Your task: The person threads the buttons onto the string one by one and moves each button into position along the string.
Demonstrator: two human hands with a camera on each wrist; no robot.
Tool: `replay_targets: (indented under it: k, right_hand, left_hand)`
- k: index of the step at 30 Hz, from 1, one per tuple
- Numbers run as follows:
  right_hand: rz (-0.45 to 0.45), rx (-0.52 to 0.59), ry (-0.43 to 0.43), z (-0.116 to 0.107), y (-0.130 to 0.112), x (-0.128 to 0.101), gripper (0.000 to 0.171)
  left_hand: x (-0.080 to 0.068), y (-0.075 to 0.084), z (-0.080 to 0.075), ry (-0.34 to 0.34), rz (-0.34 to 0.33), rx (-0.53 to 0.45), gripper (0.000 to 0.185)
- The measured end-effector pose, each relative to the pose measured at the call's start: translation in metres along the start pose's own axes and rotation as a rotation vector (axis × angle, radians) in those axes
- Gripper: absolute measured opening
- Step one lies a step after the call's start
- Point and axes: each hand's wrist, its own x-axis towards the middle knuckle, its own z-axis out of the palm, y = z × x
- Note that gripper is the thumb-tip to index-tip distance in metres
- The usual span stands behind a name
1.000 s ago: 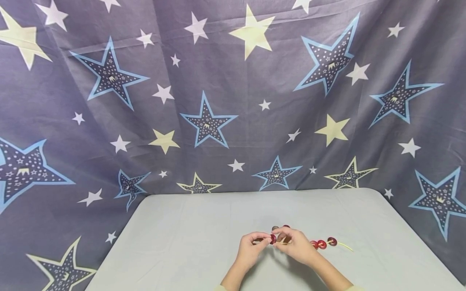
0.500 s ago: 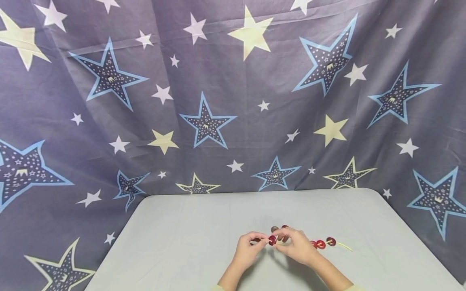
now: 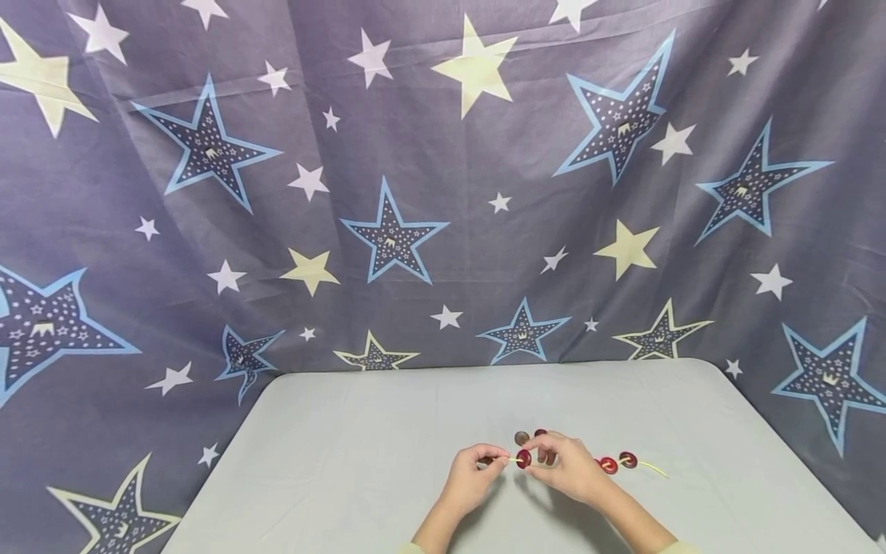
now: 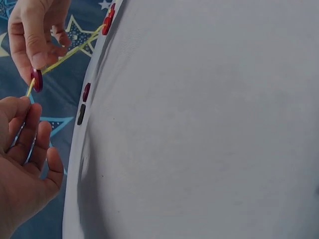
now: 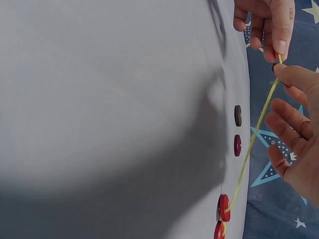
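Note:
My left hand (image 3: 473, 481) pinches the end of a yellow cord (image 4: 70, 54) between thumb and forefinger. A dark red button (image 3: 524, 459) is threaded on that cord, and my right hand (image 3: 569, 466) pinches it by the rim. A short piece of cord shows between the left fingertips and the button. On its other side, the cord slants down to a bright red button (image 5: 225, 208) lying on the table. In the right wrist view, the held button is mostly hidden behind the right thumb.
Two loose buttons, one brown (image 3: 521, 438) and one dark red (image 3: 541, 433), lie on the pale table (image 3: 360, 462) beyond my hands. Another dark red button (image 3: 628, 459) is strung near the cord's far tail on the right. A star-patterned cloth (image 3: 415, 154) hangs behind the table.
The dark red button has turned and moved slightly right along the cord, away from the left fingertips. Cord now shows between them. The loose buttons stay where they were.

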Motion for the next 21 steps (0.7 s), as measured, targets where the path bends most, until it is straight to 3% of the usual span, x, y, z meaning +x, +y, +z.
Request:
replay_targets:
  k: [6, 9, 16, 19, 21]
  right_hand:
    - [0.019, 0.001, -0.002, -0.003, 0.002, -0.002, 0.024]
    - [0.026, 0.000, -0.005, -0.003, 0.003, -0.003, 0.024]
    - [0.061, 0.017, -0.028, -0.007, 0.006, -0.005, 0.024]
    - [0.066, 0.016, -0.030, -0.008, 0.007, -0.006, 0.024]
    - [0.063, 0.006, -0.027, -0.008, 0.009, -0.007, 0.025]
  left_hand:
    - [-0.001, 0.003, 0.000, 0.003, -0.018, 0.000, 0.012]
    - [-0.006, 0.019, -0.003, 0.001, -0.019, 0.013, 0.013]
    - [-0.008, 0.023, -0.004, 0.013, -0.031, 0.011, 0.012]
    - [-0.012, 0.037, -0.008, 0.006, -0.037, -0.005, 0.013]
    - [-0.011, 0.032, -0.007, 0.005, -0.044, 0.001, 0.012]
